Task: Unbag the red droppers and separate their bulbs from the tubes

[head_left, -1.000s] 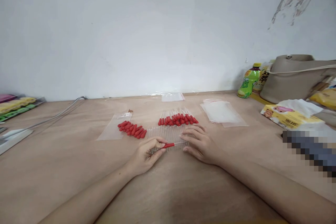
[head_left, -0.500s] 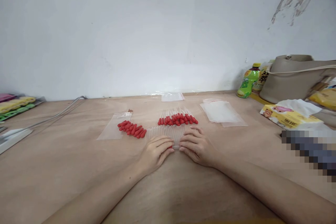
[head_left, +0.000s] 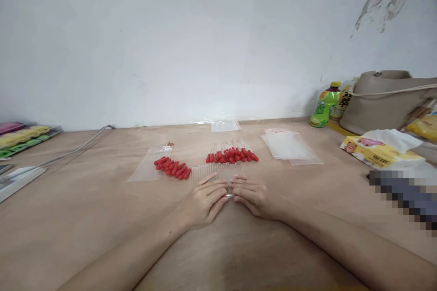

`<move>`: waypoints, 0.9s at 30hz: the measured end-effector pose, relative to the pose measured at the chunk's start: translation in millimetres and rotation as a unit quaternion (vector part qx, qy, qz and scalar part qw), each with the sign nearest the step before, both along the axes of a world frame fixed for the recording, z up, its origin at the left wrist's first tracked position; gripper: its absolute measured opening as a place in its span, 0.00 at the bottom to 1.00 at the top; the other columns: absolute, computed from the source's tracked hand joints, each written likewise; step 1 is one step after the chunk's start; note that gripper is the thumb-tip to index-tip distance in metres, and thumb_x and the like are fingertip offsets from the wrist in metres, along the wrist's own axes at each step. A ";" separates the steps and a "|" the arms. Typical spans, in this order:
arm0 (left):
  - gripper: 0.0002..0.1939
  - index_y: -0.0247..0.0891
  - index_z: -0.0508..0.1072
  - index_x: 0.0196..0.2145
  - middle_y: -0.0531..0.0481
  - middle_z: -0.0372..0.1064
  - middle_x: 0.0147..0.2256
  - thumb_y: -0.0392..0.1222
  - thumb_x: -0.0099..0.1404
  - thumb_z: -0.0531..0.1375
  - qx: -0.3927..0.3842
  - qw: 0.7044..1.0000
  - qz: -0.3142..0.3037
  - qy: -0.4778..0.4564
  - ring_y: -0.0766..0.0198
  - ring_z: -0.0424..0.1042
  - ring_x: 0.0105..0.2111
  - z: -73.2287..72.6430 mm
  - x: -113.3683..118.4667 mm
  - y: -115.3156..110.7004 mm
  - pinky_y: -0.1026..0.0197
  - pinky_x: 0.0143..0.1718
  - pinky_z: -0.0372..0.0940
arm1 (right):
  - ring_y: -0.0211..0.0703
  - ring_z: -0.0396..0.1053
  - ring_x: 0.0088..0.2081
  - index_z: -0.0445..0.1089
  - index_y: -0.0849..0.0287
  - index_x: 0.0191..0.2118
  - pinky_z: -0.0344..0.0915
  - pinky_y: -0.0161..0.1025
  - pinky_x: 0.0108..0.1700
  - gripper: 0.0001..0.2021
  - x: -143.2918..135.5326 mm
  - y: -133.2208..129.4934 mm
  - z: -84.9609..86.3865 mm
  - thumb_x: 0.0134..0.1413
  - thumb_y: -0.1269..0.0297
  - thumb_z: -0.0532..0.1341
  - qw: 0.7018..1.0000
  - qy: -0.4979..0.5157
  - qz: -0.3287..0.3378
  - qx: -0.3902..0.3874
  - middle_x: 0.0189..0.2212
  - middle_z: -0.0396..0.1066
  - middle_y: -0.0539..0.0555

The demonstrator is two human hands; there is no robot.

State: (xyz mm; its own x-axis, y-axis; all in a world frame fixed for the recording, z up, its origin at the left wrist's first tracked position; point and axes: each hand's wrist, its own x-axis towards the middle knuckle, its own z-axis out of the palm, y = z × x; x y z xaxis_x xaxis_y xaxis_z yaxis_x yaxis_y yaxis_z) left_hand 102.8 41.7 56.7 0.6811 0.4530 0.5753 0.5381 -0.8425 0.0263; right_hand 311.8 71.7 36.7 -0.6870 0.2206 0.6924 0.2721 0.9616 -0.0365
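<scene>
Between my hands a clear glass dropper tube lies sideways, low over the table. My left hand pinches its left end, where a speck of red rubber bulb shows at the fingertips. The tube's right part is in the closed fingers of my right hand. Just beyond the fingers is a row of bare glass tubes, partly covered by both hands. Loose red rubber bulbs lie in a heap to the left. Behind the row are several droppers with red bulbs pointing towards me.
Clear plastic bags lie at left, at the back and in a stack at right. Further right stand a green bottle, a tissue pack and a beige handbag. A grey cable runs along the left.
Both hands have shifted slightly towards me. My right hand has drawn its fingers in and sits closer to my left hand, leaving less tube showing between them.
</scene>
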 end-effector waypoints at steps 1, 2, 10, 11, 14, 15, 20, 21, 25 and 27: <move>0.09 0.35 0.68 0.40 0.46 0.71 0.41 0.34 0.62 0.52 -0.003 1.000 -0.003 0.007 0.63 0.68 0.45 0.8 -0.1 -0.1 0.51 0.55 0.55 | 0.38 0.66 0.47 0.67 0.63 0.42 0.60 0.39 0.55 0.09 0.2 -0.1 0.4 0.56 0.70 0.53 1.000 -0.002 0.002 0.006 0.42 0.71 0.56; 0.09 0.35 0.67 0.40 0.46 0.71 0.41 0.34 0.62 0.52 -0.004 1.000 -0.006 0.011 0.64 0.67 0.46 1.5 -0.1 0.0 0.51 0.56 0.54 | 0.39 0.66 0.47 0.67 0.63 0.42 0.61 0.39 0.55 0.09 0.5 -0.1 0.5 0.56 0.71 0.53 1.000 -0.005 0.002 0.011 0.42 0.71 0.56; 0.10 0.35 0.66 0.41 0.46 0.71 0.41 0.34 0.63 0.50 -0.006 0.999 -0.019 0.027 0.63 0.66 0.48 3.2 -1.7 -0.1 0.50 0.57 0.52 | 0.39 0.66 0.48 0.66 0.64 0.42 0.60 0.40 0.56 0.09 2.5 0.3 -2.0 0.55 0.72 0.55 0.998 -0.001 0.002 0.058 0.41 0.71 0.57; 0.10 0.35 0.66 0.41 0.46 0.71 0.40 0.34 0.63 0.49 -0.009 0.999 -0.019 0.028 0.62 0.66 0.48 2.8 -2.0 -0.3 0.50 0.57 0.52 | 0.40 0.65 0.48 0.66 0.65 0.42 0.60 0.40 0.56 0.09 2.5 -0.2 -1.9 0.55 0.72 0.55 0.998 0.001 0.002 0.065 0.41 0.71 0.57; 0.10 0.36 0.66 0.41 0.46 0.71 0.41 0.34 0.63 0.49 -0.020 0.999 -0.017 0.031 0.62 0.66 0.48 1.9 -3.3 -0.7 0.49 0.57 0.51 | 0.40 0.65 0.48 0.67 0.65 0.41 0.60 0.40 0.56 0.08 2.6 -2.2 -0.6 0.54 0.72 0.55 0.997 0.007 -0.003 0.081 0.40 0.72 0.58; 0.10 0.36 0.66 0.41 0.46 0.71 0.41 0.34 0.63 0.49 -0.024 0.999 -0.016 0.031 0.63 0.66 0.48 1.8 -3.8 -0.8 0.50 0.57 0.51 | 0.40 0.65 0.48 0.67 0.66 0.41 0.60 0.40 0.56 0.08 2.7 -2.7 0.2 0.54 0.72 0.55 0.996 0.007 -0.004 0.084 0.40 0.72 0.59; 0.09 0.36 0.67 0.39 0.47 0.71 0.40 0.33 0.63 0.49 -0.033 0.999 -0.018 0.026 0.63 0.66 0.48 3.2 -4.3 -0.8 0.51 0.57 0.52 | 0.41 0.65 0.48 0.67 0.66 0.41 0.61 0.40 0.56 0.08 4.2 -4.1 5.1 0.55 0.73 0.55 0.995 0.008 -0.004 0.104 0.38 0.72 0.58; 0.09 0.36 0.67 0.39 0.47 0.71 0.40 0.33 0.63 0.49 -0.034 0.999 -0.020 0.024 0.63 0.66 0.48 3.5 -4.2 -0.8 0.51 0.57 0.53 | 0.41 0.65 0.48 0.67 0.66 0.41 0.61 0.41 0.56 0.08 4.9 -4.2 5.7 0.55 0.73 0.55 0.994 0.006 -0.004 0.109 0.39 0.72 0.58; 0.09 0.35 0.67 0.39 0.46 0.71 0.41 0.32 0.62 0.50 -0.029 0.999 -0.027 0.020 0.63 0.66 0.48 3.0 -8.1 -0.8 0.52 0.56 0.54 | 0.44 0.65 0.49 0.67 0.67 0.41 0.61 0.44 0.55 0.09 11.4 -3.7 5.8 0.54 0.73 0.56 0.992 -0.001 0.001 0.124 0.40 0.72 0.59; 0.09 0.35 0.67 0.39 0.46 0.71 0.41 0.31 0.62 0.50 -0.018 1.000 -0.018 0.008 0.62 0.66 0.48 1.6 -14.4 -1.0 0.52 0.55 0.54 | 0.44 0.64 0.50 0.66 0.66 0.42 0.61 0.45 0.54 0.09 18.2 -1.7 5.0 0.54 0.74 0.55 0.993 0.007 0.003 0.120 0.41 0.71 0.59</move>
State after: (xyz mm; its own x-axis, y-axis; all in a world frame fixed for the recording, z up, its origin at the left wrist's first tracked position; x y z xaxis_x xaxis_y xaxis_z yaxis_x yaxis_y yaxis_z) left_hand 88.4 40.7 58.3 0.7062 0.4490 0.5475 0.5086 -0.8596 0.0488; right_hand 329.9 70.0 41.7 -0.6772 0.0438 0.7345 0.2679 0.9444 0.1907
